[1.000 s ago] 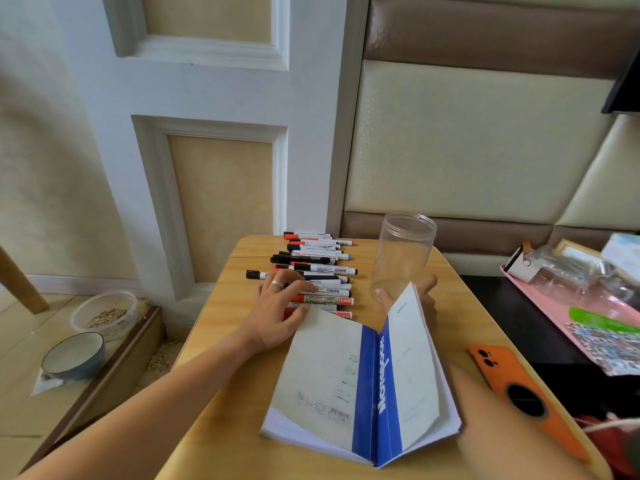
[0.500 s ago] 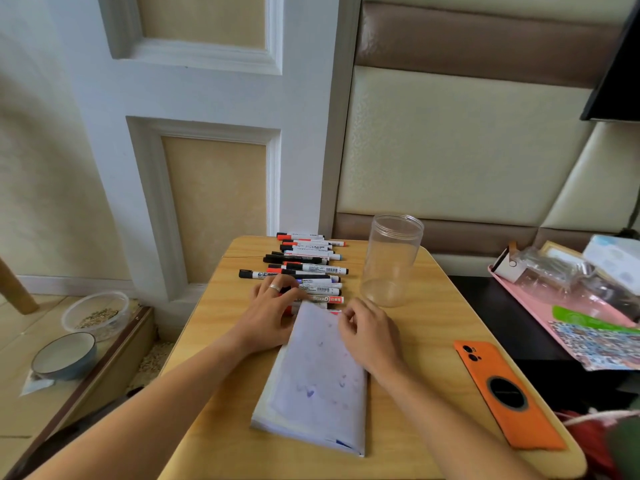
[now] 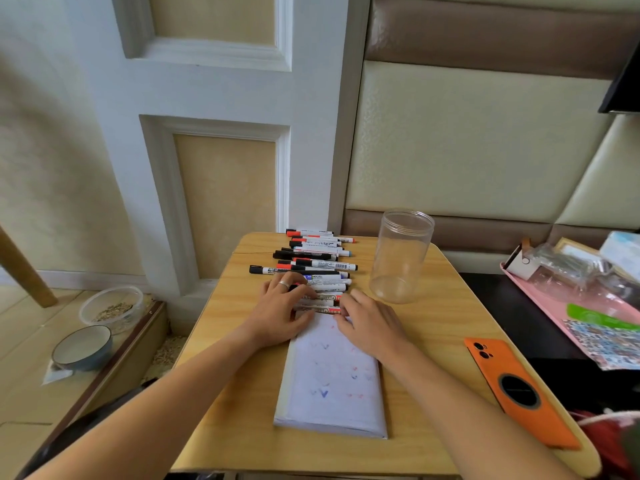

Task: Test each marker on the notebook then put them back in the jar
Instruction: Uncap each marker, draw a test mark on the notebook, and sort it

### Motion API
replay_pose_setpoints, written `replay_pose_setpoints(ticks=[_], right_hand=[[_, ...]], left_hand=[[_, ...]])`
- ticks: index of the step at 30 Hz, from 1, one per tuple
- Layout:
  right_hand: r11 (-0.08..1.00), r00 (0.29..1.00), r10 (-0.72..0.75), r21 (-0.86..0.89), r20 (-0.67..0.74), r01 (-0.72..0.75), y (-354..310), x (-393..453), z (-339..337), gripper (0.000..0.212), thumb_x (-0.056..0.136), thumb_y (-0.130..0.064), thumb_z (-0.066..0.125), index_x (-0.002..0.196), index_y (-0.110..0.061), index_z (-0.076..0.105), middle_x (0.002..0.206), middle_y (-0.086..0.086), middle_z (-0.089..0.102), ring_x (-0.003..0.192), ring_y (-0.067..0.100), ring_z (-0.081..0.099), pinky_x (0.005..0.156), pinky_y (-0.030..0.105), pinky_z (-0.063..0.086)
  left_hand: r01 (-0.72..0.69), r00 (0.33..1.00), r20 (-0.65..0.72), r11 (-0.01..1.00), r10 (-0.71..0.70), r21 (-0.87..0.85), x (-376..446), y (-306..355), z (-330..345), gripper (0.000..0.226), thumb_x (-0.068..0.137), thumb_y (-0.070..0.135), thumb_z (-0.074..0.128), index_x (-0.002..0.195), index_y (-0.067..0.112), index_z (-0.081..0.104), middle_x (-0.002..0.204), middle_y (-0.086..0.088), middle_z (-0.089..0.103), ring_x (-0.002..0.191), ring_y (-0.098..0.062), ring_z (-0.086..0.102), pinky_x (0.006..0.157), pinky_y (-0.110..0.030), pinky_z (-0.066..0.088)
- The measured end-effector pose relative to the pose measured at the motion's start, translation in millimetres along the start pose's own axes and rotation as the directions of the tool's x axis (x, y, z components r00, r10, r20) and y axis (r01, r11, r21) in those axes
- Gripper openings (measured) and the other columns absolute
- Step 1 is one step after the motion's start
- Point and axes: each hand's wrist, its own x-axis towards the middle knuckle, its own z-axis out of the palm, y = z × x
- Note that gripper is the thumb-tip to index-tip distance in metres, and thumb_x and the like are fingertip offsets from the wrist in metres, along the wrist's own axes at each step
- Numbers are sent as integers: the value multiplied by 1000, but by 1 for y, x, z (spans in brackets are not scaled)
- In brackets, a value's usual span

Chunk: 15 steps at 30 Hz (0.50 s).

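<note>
Several whiteboard markers [image 3: 317, 263] with red, black and blue caps lie in a row across the far half of the small wooden table [image 3: 242, 358]. My left hand [image 3: 282, 315], with a ring on one finger, holds the nearest red marker [image 3: 323, 310], fingers above it and thumb below. The bent fingertips of my right hand [image 3: 372, 325] touch that marker's right end. The notebook [image 3: 332, 379] lies open in front of me, its page showing blue and red test marks. The clear plastic jar [image 3: 401, 258] stands upright and empty to the right of the markers.
An orange phone [image 3: 519, 393] lies face down at the table's right edge. A pink tray [image 3: 540, 289] with packaging and a sticker sheet sits on a dark surface further right. On the floor at left stand a blue bowl [image 3: 83, 346] and a clear tub [image 3: 112, 306].
My right hand folded the notebook's cover over, laid the page flat, then moved forward to the nearest marker's end. My left hand stayed on the markers. The camera dipped slightly.
</note>
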Motion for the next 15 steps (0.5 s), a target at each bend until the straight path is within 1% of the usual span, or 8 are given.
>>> replay_pose_setpoints(ticks=[2, 3, 5, 7, 8, 10, 13, 15], right_hand=[[999, 999, -37, -41, -35, 36, -1, 2, 2, 17, 97, -28, 64, 97, -14, 57, 92, 4, 56, 71, 34, 65, 54, 39, 45], [997, 997, -52, -63, -50, 49, -3, 2, 2, 16, 97, -27, 66, 97, -13, 59, 91, 5, 58, 70, 36, 66, 53, 38, 42], [999, 999, -28, -36, -33, 27, -8, 1, 1, 18, 101, -32, 61, 100, -14, 60, 96, 2, 59, 81, 32, 65, 61, 35, 39], [999, 1000, -2, 46, -28, 4, -10, -4, 0, 23, 103, -41, 56, 100, -18, 58, 98, -4, 52, 91, 22, 59, 68, 32, 37], [998, 999, -1, 64, -35, 3, -11, -7, 1, 24, 102, -44, 55, 100, -20, 57, 99, -7, 50, 94, 19, 56, 69, 31, 36], [998, 999, -12, 68, -31, 15, -12, -14, 1, 26, 102, -45, 56, 105, -19, 58, 104, -5, 52, 101, 18, 53, 72, 32, 39], [997, 999, -45, 55, -28, 47, -12, -18, 3, 28, 101, -42, 59, 107, -14, 62, 109, 1, 58, 106, 22, 54, 79, 36, 46], [997, 996, -70, 33, -46, 72, -13, -19, 4, 27, 100, -40, 60, 105, -13, 63, 106, 2, 59, 103, 24, 56, 79, 37, 49]], left_hand=[[-10, 1000, -13, 1000, 10, 16, 0, -1, 0, 35, 91, 53, 57, 121, 37, 63, 137, 9, 43, 134, -14, 31, 109, -36, 24], [-5, 1000, -22, 1000, 5, 9, 0, -1, 0, 33, 91, 51, 61, 121, 37, 63, 137, 9, 42, 134, -14, 30, 109, -36, 24], [12, 999, -36, 1000, -13, -12, -2, 1, -1, 33, 91, 47, 67, 122, 36, 63, 138, 8, 41, 134, -16, 30, 107, -34, 24], [31, 998, -47, 999, -32, -20, -6, 4, -2, 34, 91, 43, 69, 123, 34, 63, 138, 6, 41, 134, -18, 31, 105, -32, 23], [45, 998, -48, 999, -46, -18, -9, 6, -3, 34, 92, 41, 69, 124, 33, 63, 140, 5, 41, 135, -18, 31, 104, -32, 24], [68, 997, -37, 998, -69, -9, -16, 12, -4, 35, 93, 43, 67, 126, 34, 61, 143, 3, 38, 137, -18, 29, 107, -35, 27], [97, 994, 48, 995, -96, -23, -32, 24, -5, 43, 92, 58, 57, 130, 40, 55, 150, 4, 30, 141, -17, 23, 113, -42, 25], [147, 982, 122, 989, -144, -15, -42, 28, -5, 52, 88, 67, 49, 132, 41, 49, 151, 4, 25, 143, -20, 20, 116, -45, 24]])
